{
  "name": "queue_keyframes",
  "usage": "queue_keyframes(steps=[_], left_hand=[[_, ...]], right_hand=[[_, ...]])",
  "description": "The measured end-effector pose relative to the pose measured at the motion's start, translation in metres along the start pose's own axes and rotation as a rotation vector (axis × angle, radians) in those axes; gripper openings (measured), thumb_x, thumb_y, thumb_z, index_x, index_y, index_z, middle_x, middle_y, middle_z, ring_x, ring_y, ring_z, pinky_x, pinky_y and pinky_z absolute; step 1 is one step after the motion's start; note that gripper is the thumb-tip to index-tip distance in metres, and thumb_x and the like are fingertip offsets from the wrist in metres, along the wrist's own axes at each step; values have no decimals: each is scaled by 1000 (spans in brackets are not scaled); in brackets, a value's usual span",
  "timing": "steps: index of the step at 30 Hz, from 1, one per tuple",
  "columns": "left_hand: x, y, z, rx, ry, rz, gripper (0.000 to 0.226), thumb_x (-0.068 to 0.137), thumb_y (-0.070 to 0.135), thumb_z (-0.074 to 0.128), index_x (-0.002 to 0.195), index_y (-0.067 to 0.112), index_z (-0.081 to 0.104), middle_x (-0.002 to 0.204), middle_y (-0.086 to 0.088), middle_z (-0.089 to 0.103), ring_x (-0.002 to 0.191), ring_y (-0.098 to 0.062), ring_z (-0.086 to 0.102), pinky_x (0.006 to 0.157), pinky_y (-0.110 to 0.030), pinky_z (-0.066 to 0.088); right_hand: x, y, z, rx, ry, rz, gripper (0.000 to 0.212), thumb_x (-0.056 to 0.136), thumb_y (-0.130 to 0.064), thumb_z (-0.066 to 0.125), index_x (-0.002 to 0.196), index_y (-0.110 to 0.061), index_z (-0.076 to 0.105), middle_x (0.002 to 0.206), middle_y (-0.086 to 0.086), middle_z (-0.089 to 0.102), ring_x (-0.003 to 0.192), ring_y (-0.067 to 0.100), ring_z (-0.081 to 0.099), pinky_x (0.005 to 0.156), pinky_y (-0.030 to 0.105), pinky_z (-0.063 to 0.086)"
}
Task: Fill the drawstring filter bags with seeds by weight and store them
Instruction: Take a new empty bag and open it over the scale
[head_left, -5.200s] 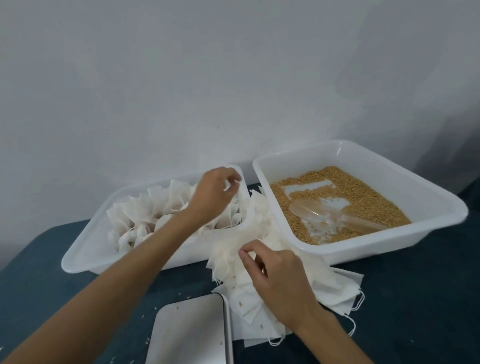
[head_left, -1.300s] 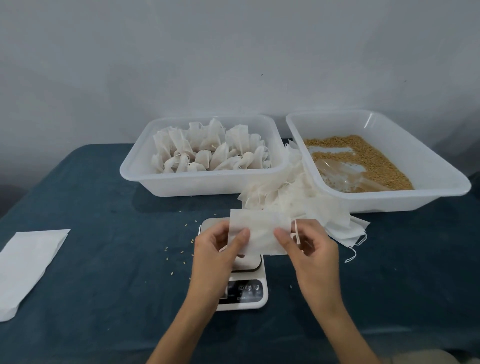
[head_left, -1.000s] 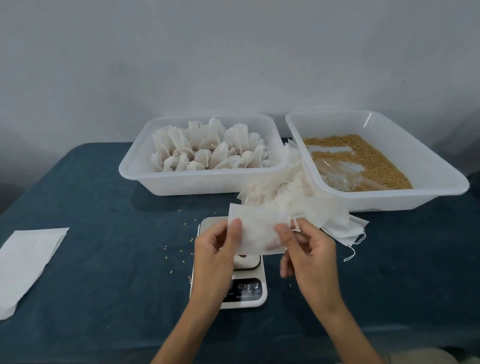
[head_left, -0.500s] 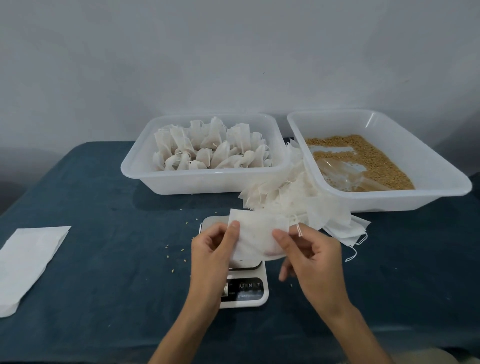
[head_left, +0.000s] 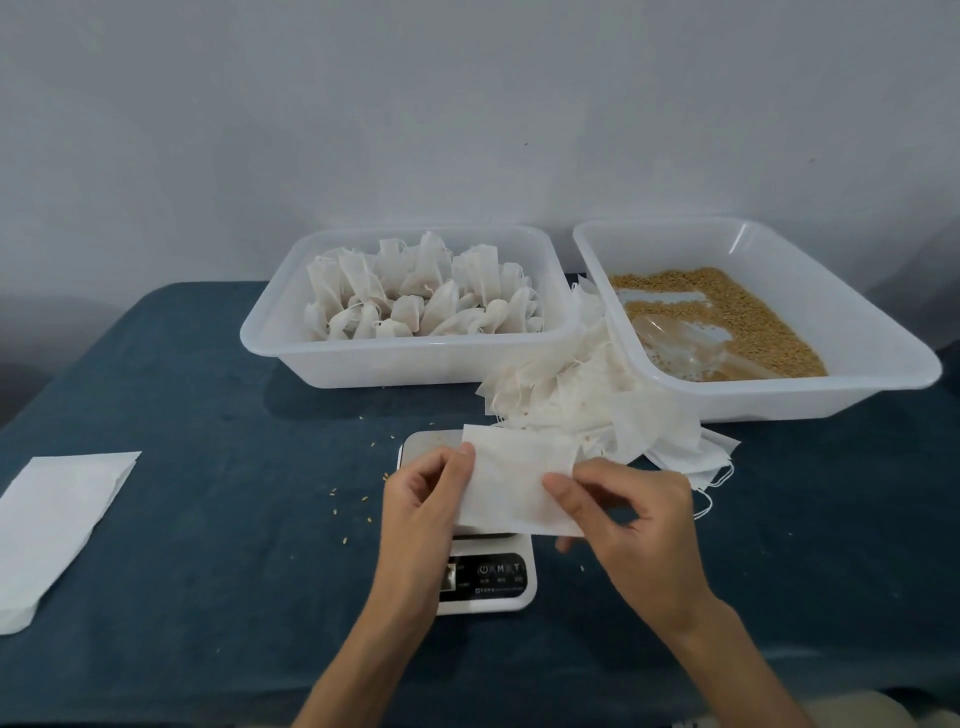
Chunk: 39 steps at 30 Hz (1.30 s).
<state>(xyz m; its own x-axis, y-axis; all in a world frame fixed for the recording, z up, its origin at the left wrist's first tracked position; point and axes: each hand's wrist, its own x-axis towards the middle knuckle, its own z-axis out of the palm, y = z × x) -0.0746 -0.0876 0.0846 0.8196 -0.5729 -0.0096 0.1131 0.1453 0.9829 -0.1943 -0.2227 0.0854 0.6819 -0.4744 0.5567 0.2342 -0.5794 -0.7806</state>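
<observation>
An empty white filter bag (head_left: 511, 480) is stretched flat above the white kitchen scale (head_left: 485, 574). My left hand (head_left: 421, 512) pinches the bag's left edge and my right hand (head_left: 631, 525) pinches its right edge. A loose heap of empty filter bags (head_left: 587, 402) lies just beyond, between the two tubs. The left white tub (head_left: 410, 358) holds several filled, tied bags (head_left: 423, 301). The right white tub (head_left: 779, 395) holds brown seeds (head_left: 743, 317) and a clear plastic scoop (head_left: 675, 345).
A dark blue cloth (head_left: 208, 519) covers the table. A flat white paper packet (head_left: 52, 525) lies at the left edge. Stray seeds (head_left: 358, 499) are scattered left of the scale. A pale wall stands right behind the tubs.
Earlier my left hand was at the bag tub and my right hand on the heap. Now both hold one bag over the scale; in the last second it went from puffed to flat.
</observation>
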Motion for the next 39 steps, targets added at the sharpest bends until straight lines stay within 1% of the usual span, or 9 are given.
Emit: queue_keyframes(steps=[7,11,17,20,25,29,33,36,39], left_hand=[[3,-6,-5,32,-37,-6,47,99,45,66,85,0,69,79,-16,64,73,-27,59,68,-45,49],[3,-11,-7,50,-36,-2,40,96,44,60,88,9,76,89,-21,72,77,-24,68,64,-37,59],[7,-10,-15,236,25,73,22,103,35,62,98,14,67,92,9,68,87,-15,60,70,-26,51],[3,-5,-18,517,-28,258,52,86,50,73,132,35,54,133,25,54,128,-3,51,102,-23,46],[13,-7,4,849,-312,559,82,81,28,80,152,15,41,151,10,47,146,3,32,130,-37,13],[37,-6,17,673,-253,437,47,81,8,75,123,22,62,112,10,69,107,-9,63,99,-36,49],[67,-5,7,452,-241,255,31,79,32,81,105,31,65,99,10,71,94,-12,66,85,-24,52],[80,-9,-1,325,-280,198,39,77,40,86,107,27,65,96,4,71,90,-17,68,80,-26,56],[88,-15,-5,267,-270,189,38,78,42,86,104,20,68,95,-1,72,88,-17,69,77,-25,56]], right_hand=[[1,-4,1,34,-46,46,41,98,-38,65,63,-34,45,51,-10,50,52,9,70,46,28,47],[6,-2,-1,109,-34,122,35,97,-43,64,71,-20,60,61,2,60,59,14,73,52,36,55],[14,4,-7,68,-184,192,33,98,-42,63,73,-19,62,63,6,55,62,12,70,59,20,52],[18,4,-10,11,-162,199,24,98,-41,63,76,-32,60,55,8,53,52,19,71,49,24,47],[30,-3,-10,-59,-257,157,9,98,-39,64,90,-37,66,55,2,61,44,18,64,54,18,47],[41,-10,-16,-35,-245,158,15,96,-44,64,104,-34,73,89,-12,75,47,19,67,51,18,47],[69,9,-68,-95,70,165,20,99,-40,60,108,-27,73,96,-7,77,52,20,69,46,30,52],[99,53,-120,-295,270,232,14,100,-25,62,108,-21,72,90,-3,77,59,18,70,56,28,58],[138,110,-170,-691,95,503,28,94,-20,69,122,-15,67,111,3,74,94,21,71,84,31,54]])
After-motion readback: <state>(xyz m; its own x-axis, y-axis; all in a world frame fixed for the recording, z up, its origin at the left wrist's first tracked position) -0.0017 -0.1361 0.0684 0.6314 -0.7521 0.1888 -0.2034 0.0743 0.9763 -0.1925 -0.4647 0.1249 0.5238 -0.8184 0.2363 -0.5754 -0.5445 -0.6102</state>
